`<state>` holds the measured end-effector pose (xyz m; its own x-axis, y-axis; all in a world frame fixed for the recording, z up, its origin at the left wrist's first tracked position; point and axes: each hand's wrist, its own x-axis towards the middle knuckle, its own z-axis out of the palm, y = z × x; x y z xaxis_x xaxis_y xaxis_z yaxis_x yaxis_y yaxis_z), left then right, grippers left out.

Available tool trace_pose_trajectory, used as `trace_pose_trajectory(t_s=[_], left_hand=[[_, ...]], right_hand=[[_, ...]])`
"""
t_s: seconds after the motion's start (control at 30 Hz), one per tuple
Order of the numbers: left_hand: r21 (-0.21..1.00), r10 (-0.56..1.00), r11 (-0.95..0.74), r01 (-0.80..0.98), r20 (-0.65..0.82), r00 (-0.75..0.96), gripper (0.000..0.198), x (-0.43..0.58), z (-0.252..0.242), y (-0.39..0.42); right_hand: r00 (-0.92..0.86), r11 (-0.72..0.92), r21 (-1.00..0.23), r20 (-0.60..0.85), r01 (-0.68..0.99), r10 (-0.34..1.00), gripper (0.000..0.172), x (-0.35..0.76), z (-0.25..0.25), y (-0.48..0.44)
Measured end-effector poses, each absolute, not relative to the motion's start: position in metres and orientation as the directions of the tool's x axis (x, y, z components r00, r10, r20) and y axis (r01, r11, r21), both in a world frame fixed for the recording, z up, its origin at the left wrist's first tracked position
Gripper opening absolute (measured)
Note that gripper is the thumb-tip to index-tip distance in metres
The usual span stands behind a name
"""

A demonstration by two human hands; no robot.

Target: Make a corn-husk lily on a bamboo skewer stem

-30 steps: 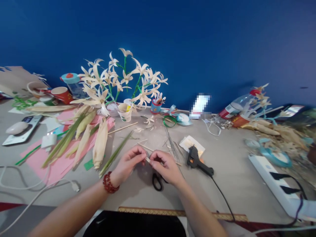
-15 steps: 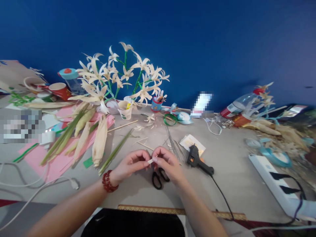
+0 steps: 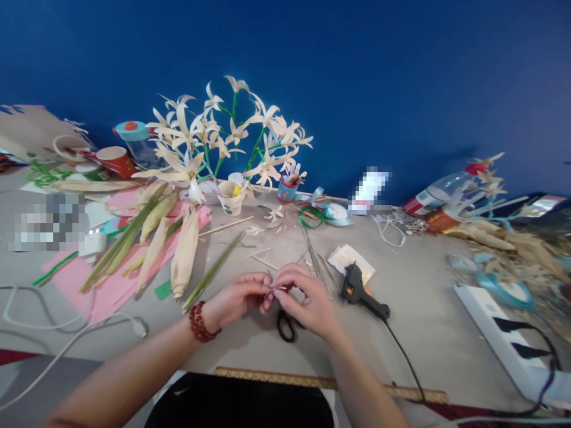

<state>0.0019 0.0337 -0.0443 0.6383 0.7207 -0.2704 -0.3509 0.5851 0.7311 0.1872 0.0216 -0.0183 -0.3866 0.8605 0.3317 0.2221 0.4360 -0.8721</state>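
Left hand (image 3: 243,295): narrow grip, fingertips pinching a thin pale strip (image 3: 279,289)
Right hand (image 3: 310,298): narrow grip too, thumb and fingers on the same strip
Thin pale strip: between both hands over the worktop (image 3: 419,321), partly hidden by fingers
Black scissors handle (image 3: 280,329): just below the right hand
Glue gun (image 3: 360,293): lying near the right hand
Pale flowers (image 3: 237,132): behind the hands, on green stems

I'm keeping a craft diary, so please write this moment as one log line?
left hand: pinching pale strip; right hand: pinching same strip; scissors: partly hidden by right hand; glue gun: right of right hand, untouched
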Motion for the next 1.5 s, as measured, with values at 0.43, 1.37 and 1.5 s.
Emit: trace_pose_trajectory(t_s=[0.43, 1.37, 1.5], left_hand=[[0.936, 0.914, -0.301, 0.183, 0.229, 0.333, 0.007, -0.003, -0.039, 0.030], [0.881, 0.891, -0.400, 0.252, 0.308, 0.334, 0.018, 0.000, -0.040, 0.027], [0.909, 0.936, -0.322, 0.265, 0.263, 0.234, 0.021, -0.006, -0.043, 0.032]], right_hand=[[-0.295, 0.365, -0.844, 0.260, 0.393, 0.920, 0.008, 0.179, -0.028, 0.021], [-0.169, 0.543, -0.759, 0.519, 0.360, 0.838, 0.012, 0.166, -0.032, 0.008], [0.006, 0.554, -0.763, 0.589, 0.335, 0.808, 0.014, 0.172, -0.033, 0.009]])
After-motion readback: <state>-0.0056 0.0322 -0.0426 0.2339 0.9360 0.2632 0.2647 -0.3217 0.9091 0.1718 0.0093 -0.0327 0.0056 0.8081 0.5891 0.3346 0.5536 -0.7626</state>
